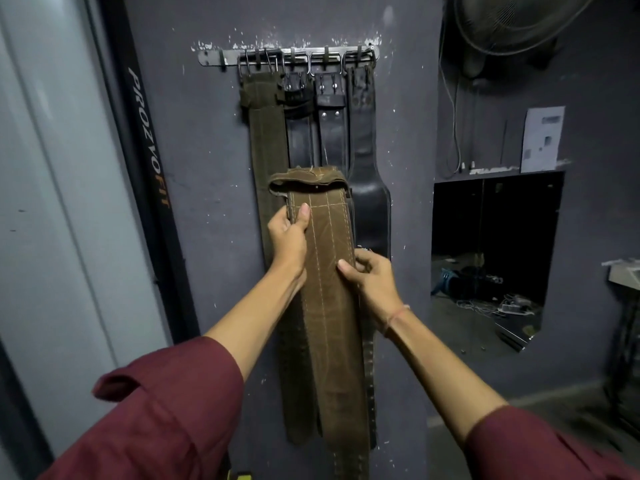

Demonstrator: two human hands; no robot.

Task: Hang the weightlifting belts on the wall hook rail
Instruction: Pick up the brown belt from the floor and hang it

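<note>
A wide brown suede belt [329, 306] with pale stitching hangs in front of me, its top end folded over. My left hand [289, 237] grips its left edge near the top. My right hand [372, 278] pinches its right edge a little lower. Above, a metal hook rail [214, 58] is fixed to the dark wall. From its hooks hang an olive-brown belt [266, 133], two narrow black belts [299, 133] [332, 133] and a wide black leather belt [367, 174]. The held belt is well below the rail and covers the hung belts' lower parts.
A pale panel and a black post lettered PROZVOFIT [149, 140] stand at the left. At the right are a dark wall opening [491, 258] with cables on the floor, a paper sheet [542, 138] and a fan [512, 22] high up.
</note>
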